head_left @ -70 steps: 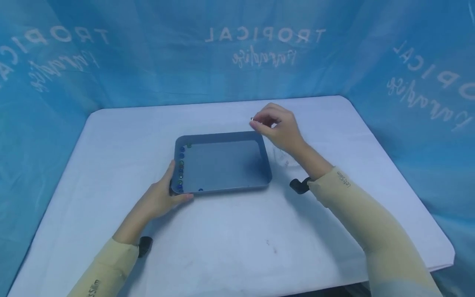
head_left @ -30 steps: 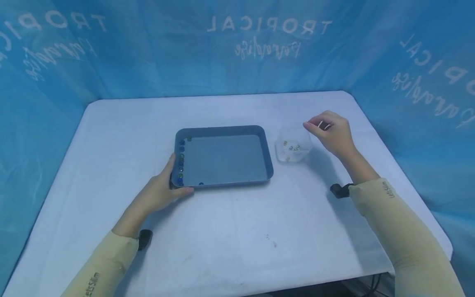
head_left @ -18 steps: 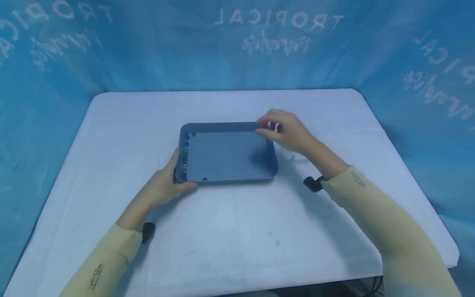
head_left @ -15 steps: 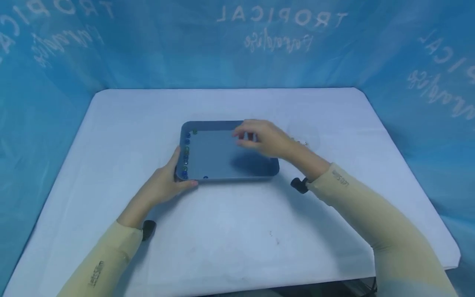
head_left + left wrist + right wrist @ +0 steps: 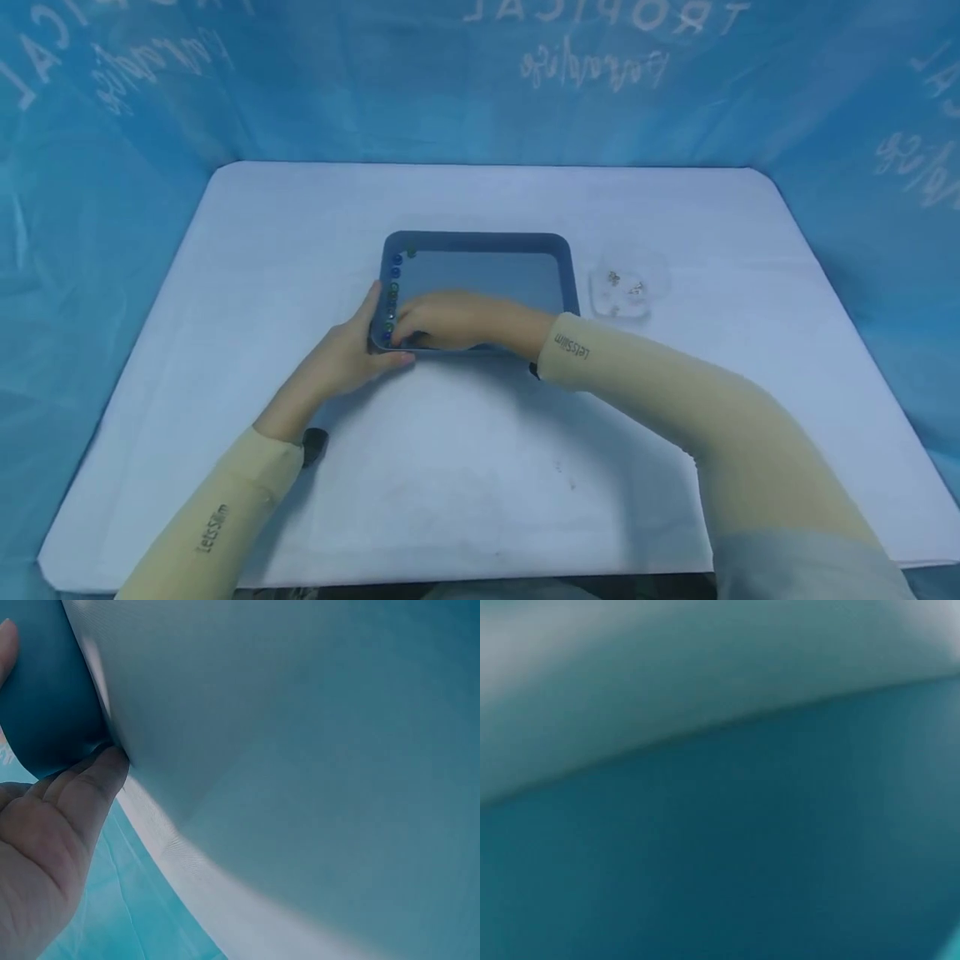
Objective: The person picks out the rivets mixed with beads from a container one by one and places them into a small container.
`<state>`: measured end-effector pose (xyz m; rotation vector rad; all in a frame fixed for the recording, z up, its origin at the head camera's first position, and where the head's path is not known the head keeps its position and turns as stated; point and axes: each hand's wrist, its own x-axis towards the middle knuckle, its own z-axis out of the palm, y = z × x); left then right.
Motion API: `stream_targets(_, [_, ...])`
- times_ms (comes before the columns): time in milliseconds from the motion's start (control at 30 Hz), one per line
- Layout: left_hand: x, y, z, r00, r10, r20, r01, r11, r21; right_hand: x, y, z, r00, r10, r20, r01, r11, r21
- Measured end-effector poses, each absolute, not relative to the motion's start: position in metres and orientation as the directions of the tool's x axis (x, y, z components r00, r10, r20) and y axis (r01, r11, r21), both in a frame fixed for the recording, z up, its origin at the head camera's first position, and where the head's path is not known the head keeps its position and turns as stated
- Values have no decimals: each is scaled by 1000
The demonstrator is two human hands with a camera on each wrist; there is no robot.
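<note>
A shallow blue tray lies on the table with a row of small blue, green and clear beads along its left wall. My left hand grips its near left corner, thumb along the front and fingers on the left side. In the left wrist view, those fingertips press at the lower edge of the tray. My right hand reaches into that same corner, fingers bent down beside the beads. Its fingertips are partly hidden, and I cannot tell whether they pinch a bead. Tray wall fills much of the right wrist view.
To the tray's right stands a clear plastic container holding several small shiny beads. White cloth covers the table, and blue printed curtains surround it at the back and sides.
My right hand carried a small shiny bead to the container side, then swept back left and down into the tray's near left corner. The left hand kept its hold. The head view shifted slightly.
</note>
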<state>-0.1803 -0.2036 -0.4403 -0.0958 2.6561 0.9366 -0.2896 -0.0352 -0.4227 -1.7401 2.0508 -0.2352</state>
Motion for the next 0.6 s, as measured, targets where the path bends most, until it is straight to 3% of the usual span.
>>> stream_targets(233, [-181,-205,-442,-946,56,-319,-158,782,604,-291,-51,-432,-92,-968,-235,-904,180,-387])
stream_targets(367, [-181,-205,-442,-949,56,-310,-149,787,598,-290,-53,-432,-115,-961,-250,-907,205,-369])
stream_targets(600, [-181,-205,-443,-951,43,-307,-159,783,602,-295,-39,-432,-130,-969,-212,-860,216,-462])
